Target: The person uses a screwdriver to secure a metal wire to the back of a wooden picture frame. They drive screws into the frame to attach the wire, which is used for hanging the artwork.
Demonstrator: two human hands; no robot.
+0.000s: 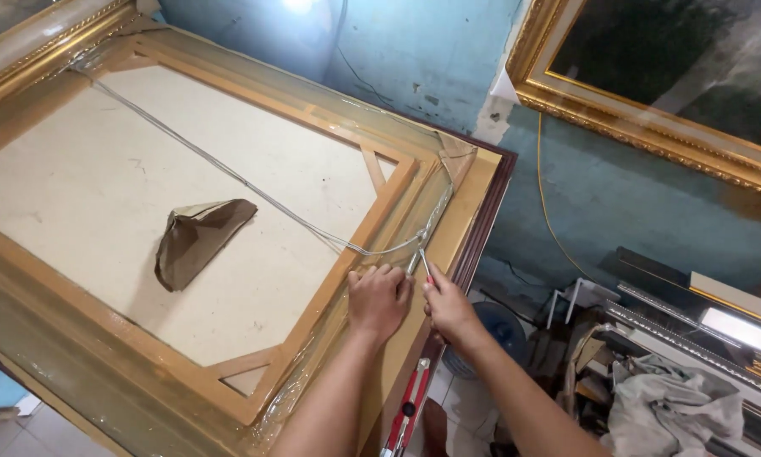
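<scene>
A large wooden picture frame lies face down, its pale backing board up and clear plastic wrap over its edges. A thin wire runs diagonally across the back to the right rail. My left hand presses on that rail beside the wire's end. Right next to it, my right hand grips a small thin tool with a red handle, its tip at the wire's end.
A crumpled brown paper scrap lies on the backing board. A red-handled tool rests below my hands. A gilt-framed dark picture leans on the blue wall. Frame mouldings and grey cloth clutter the floor at right.
</scene>
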